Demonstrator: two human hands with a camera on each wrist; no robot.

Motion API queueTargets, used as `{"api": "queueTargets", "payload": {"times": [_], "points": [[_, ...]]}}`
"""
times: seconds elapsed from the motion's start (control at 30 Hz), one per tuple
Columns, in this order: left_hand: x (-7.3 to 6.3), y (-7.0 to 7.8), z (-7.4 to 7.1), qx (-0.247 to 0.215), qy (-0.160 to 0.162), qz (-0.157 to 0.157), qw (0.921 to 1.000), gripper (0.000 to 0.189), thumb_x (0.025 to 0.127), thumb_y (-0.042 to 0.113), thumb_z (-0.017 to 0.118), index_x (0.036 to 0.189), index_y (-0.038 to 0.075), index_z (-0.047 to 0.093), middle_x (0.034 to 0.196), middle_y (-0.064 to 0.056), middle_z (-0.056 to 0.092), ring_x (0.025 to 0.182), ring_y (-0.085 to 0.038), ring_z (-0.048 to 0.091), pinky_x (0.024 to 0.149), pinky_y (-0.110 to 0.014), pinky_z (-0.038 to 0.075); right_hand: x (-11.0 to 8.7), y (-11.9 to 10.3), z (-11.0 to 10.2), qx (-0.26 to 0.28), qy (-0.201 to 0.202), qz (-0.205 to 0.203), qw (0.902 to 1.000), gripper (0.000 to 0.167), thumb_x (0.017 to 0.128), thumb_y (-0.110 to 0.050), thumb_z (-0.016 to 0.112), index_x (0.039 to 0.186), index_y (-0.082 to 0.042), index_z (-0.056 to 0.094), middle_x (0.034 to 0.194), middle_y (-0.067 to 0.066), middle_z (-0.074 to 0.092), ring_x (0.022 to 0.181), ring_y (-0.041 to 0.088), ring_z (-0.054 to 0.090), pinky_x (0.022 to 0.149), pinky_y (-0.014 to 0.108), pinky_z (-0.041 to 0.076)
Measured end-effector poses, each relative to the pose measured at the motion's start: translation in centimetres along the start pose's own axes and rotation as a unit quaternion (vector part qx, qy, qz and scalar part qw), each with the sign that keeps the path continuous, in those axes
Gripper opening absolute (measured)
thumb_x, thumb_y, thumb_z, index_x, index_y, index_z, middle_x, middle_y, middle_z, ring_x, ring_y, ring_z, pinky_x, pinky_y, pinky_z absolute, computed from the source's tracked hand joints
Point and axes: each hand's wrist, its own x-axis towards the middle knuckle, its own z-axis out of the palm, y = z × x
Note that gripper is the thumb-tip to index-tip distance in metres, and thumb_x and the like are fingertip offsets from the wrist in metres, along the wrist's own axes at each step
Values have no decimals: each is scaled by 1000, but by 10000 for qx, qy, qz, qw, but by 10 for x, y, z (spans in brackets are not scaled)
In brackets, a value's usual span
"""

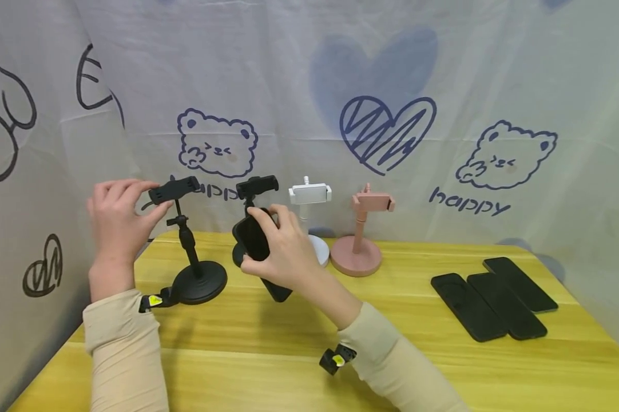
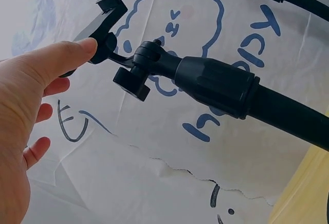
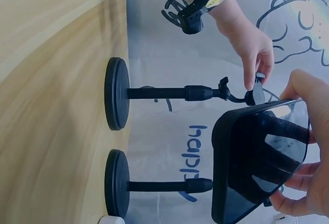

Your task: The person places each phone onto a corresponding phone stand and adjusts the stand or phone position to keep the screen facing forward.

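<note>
On the left of the table stands a black phone stand [image 1: 198, 277] with a round base and a clamp on top. My left hand [image 1: 118, 220] pinches that clamp [image 1: 174, 190] between thumb and fingers; the left wrist view shows the thumb on the clamp [image 2: 105, 26] above its ball joint. My right hand [image 1: 286, 246] grips a black phone [image 1: 253, 237] by its edges, tilted in the air in front of a second black stand [image 1: 258, 186]. In the right wrist view the phone [image 3: 262, 157] hides that stand's upper part, with fingers and thumb around its edges.
A white phone stand [image 1: 310, 194] and a pink phone stand [image 1: 357, 257] stand farther right. Three black phones lie at the table's right, one phone [image 1: 469, 306] nearest the middle. Behind the wooden table [image 1: 237, 360] hangs a white printed curtain [image 1: 284, 126].
</note>
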Motion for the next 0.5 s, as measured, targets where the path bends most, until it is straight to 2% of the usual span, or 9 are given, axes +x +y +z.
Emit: {"api": "queueTargets", "payload": {"times": [0.27,0.5], "points": [[-1,-2,-1,3,83,5,10000,35,76,17,83,108,6,71,111,-19,67,105,-38,45,92,-56,30,12,-2,3,-207,402,-334,9984,77,71,-42,73,140,-20,46,130,15,49,104,26,53,70,37,55],[0,-4,0,-4,29,-62,10000,35,78,20,82,109,7,71,111,-19,68,106,-38,47,89,-55,30,23,-6,2,-611,655,-535,9945,78,71,-45,70,141,-19,47,131,16,50,110,29,56,74,40,57]]}}
